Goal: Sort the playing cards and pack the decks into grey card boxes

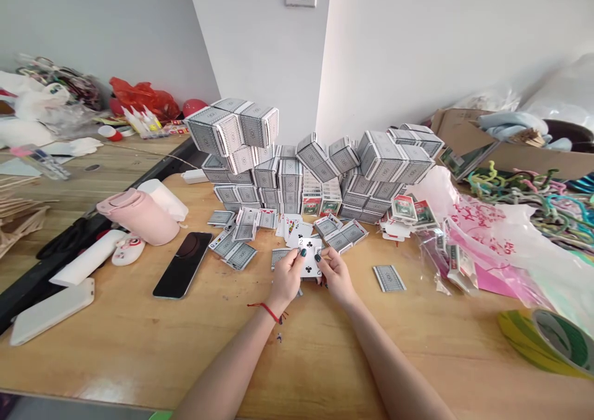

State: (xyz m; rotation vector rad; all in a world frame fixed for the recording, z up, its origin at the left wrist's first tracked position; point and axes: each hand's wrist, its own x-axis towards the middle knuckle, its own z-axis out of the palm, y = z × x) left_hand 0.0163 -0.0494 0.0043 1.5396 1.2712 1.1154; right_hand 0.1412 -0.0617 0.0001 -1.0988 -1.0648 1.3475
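My left hand and my right hand pinch the edges of a two of clubs playing card held face up just above the wooden table. Just behind it lies a loose spread of face-up and face-down cards. A grey-backed card lies alone to the right of my right hand. A tall pile of grey-patterned card boxes rises behind the cards. A red string circles my left wrist.
A black phone and a pink bottle stand left of my hands. Right of them lie a pink-printed plastic bag, a tape roll and coloured pipe cleaners. A cardboard box sits behind.
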